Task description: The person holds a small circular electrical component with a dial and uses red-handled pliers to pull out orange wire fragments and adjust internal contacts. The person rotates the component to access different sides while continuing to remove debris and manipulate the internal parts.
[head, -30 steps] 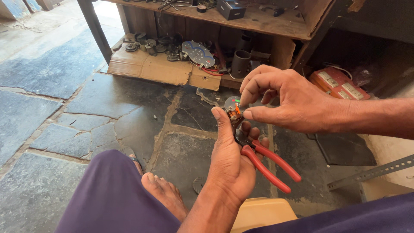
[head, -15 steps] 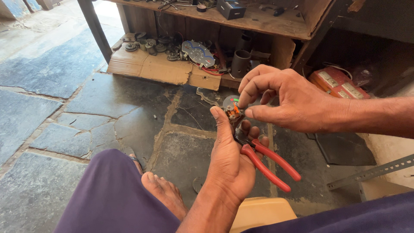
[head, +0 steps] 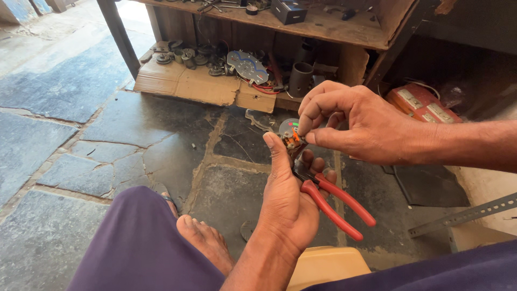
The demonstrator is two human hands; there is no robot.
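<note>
Now, left hand (head: pixel 288 199): closed around red-handled pliers (head: pixel 331 202) and small round gauge (head: pixel 291 132).
Right hand (head: pixel 361 126): fingertips pinching gauge's edge.
Floor (head: pixel 107 145): rough slate, open leftward.

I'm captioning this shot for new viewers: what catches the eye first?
At centre, the left hand grips red-handled pliers and a small round gauge, which the right hand pinches from above. Behind, a cluttered wooden workbench stands over cardboard strewn with metal parts on the stone floor.
</note>
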